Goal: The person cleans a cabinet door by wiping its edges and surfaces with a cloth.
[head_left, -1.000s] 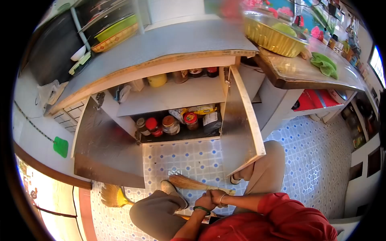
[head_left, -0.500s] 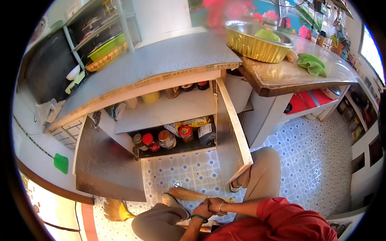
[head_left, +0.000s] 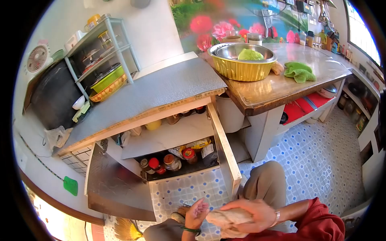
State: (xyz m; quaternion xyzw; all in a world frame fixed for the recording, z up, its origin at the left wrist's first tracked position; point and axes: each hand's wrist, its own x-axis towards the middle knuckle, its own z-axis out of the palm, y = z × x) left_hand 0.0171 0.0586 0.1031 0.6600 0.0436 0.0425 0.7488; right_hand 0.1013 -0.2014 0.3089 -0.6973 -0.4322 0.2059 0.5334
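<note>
My right hand point(head_left: 257, 211), with a silver bracelet at its wrist, is closed around a crumpled beige cloth point(head_left: 227, 219) above my lap. Just left of the cloth, my left hand point(head_left: 197, 213) is raised with its palm turned up and its fingers apart, holding nothing. A dark green bangle circles that wrist. Beyond both hands stands a low cabinet with its left door point(head_left: 118, 182) and right door point(head_left: 225, 148) swung outward. Inside, a red-lidded jar point(head_left: 189, 156) and several other jars and packets line the bottom.
A gold basin point(head_left: 241, 70) holds a steel bowl with a green cabbage point(head_left: 250, 54) on the wooden counter point(head_left: 257, 94). A green cloth point(head_left: 299, 72) lies beside it. At lower left is a broom point(head_left: 125, 229); a green fly swatter point(head_left: 70, 186) hangs on the wall.
My hands, clasped together before, are now apart. The beige cloth now shows in my right hand, and my left palm is turned up. The view has tilted upward.
</note>
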